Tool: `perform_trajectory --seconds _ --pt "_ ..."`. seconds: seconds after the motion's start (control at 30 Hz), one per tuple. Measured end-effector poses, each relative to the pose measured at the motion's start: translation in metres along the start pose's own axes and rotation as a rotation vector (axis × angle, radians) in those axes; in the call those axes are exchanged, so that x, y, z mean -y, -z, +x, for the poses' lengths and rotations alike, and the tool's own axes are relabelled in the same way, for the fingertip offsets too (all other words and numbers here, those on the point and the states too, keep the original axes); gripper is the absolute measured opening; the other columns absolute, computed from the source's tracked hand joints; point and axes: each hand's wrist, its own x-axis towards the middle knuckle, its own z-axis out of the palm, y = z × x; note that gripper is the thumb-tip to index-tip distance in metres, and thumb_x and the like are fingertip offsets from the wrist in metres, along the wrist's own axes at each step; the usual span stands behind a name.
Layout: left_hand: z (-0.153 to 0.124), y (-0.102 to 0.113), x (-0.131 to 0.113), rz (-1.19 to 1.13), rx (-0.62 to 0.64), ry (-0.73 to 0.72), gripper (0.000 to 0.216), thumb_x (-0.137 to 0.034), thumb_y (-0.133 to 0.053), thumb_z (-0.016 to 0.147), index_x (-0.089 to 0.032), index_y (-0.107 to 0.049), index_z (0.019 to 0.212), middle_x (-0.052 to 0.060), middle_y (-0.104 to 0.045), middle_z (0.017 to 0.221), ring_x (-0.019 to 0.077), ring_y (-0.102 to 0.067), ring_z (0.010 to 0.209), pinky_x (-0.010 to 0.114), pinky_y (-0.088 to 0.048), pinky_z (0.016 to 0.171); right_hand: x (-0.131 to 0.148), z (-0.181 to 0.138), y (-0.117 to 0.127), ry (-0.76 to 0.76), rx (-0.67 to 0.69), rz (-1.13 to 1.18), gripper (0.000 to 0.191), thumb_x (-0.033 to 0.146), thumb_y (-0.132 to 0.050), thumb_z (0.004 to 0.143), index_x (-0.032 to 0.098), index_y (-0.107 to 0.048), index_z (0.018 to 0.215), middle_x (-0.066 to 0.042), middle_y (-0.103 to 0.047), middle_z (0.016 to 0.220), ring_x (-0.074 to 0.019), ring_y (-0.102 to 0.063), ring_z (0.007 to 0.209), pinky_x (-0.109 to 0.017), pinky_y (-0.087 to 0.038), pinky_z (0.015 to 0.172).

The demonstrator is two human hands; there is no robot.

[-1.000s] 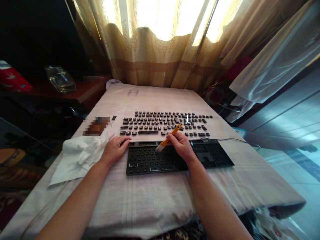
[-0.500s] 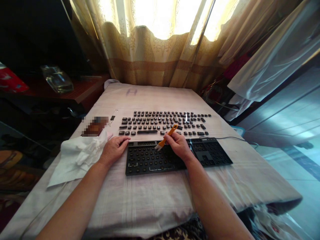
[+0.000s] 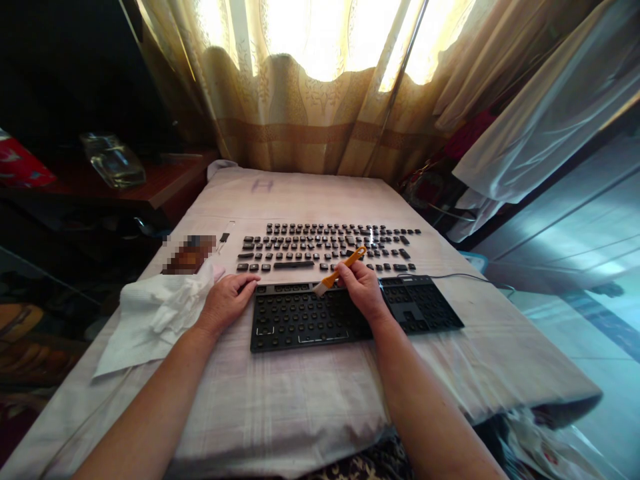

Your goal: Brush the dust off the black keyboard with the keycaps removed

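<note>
My right hand (image 3: 364, 288) is closed around the yellow handle of a small brush (image 3: 341, 271). The brush is tilted, its pale bristles at the upper rows of a black keyboard (image 3: 305, 317) stripped of most keycaps. My left hand (image 3: 229, 295) lies on the cloth at the keyboard's upper left corner, with thumb and index finger stretched out to its edge; the other fingers are partly hidden. Behind the keyboard, loose black keycaps (image 3: 299, 247) lie in several rows, with the long space bar (image 3: 293, 265) in the nearest row.
Crumpled white tissue (image 3: 170, 303) lies left of my left hand, beside a blurred-out object (image 3: 193, 253). A cable (image 3: 460, 275) runs right from the keyboard. A glass jar (image 3: 115, 160) stands on the brown cabinet (image 3: 170, 177). Curtains (image 3: 310, 127) hang behind the cloth-covered table (image 3: 320, 197).
My right hand has shifted slightly right with the brush, and its bristles have moved up and a little right over the keyboard. The left hand stays in place.
</note>
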Motion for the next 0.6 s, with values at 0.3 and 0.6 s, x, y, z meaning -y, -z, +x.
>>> perform_trajectory --seconds 0.3,0.6 --pt "-0.0002 -0.0017 0.0033 0.016 0.003 0.013 0.036 -0.048 -0.049 0.087 -0.028 -0.077 0.100 0.003 -0.080 0.104 0.0257 -0.073 0.097 0.042 -0.056 0.093 -0.0024 -0.0020 -0.0024 0.066 0.006 -0.083 0.041 0.060 -0.062 0.086 0.020 -0.066 0.077 0.000 -0.063 0.062 -0.0170 -0.060 0.056 -0.029 -0.051 0.056" --pt "0.0004 -0.0024 0.0029 0.013 -0.018 -0.002 0.037 -0.048 -0.049 0.087 -0.027 -0.077 0.097 0.004 -0.081 0.102 0.0258 -0.074 0.096 0.041 -0.056 0.092 -0.0091 -0.0027 -0.0027 0.091 0.048 -0.108 0.039 0.057 -0.064 0.087 0.020 -0.064 0.073 -0.001 -0.063 0.064 -0.0168 -0.059 0.059 -0.030 -0.052 0.060"
